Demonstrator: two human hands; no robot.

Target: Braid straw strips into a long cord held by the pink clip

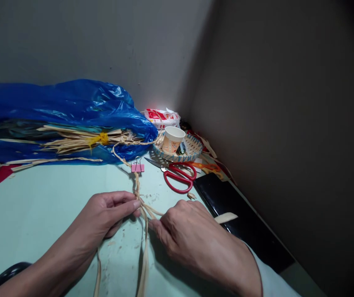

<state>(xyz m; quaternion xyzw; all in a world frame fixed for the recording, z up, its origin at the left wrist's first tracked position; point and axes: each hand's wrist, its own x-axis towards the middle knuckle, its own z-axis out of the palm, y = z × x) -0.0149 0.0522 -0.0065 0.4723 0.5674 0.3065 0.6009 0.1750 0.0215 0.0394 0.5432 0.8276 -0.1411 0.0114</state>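
Single head-worn view: faces forward and down from above the near edge of the bench (55, 185), close over it, taking in the walls beyond its far edge.

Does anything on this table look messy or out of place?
Only slight litter: a pale scrap lies loose beside the red-handled scissors, and crumbs dot the green tabletop. Nothing looks spilled or broken.
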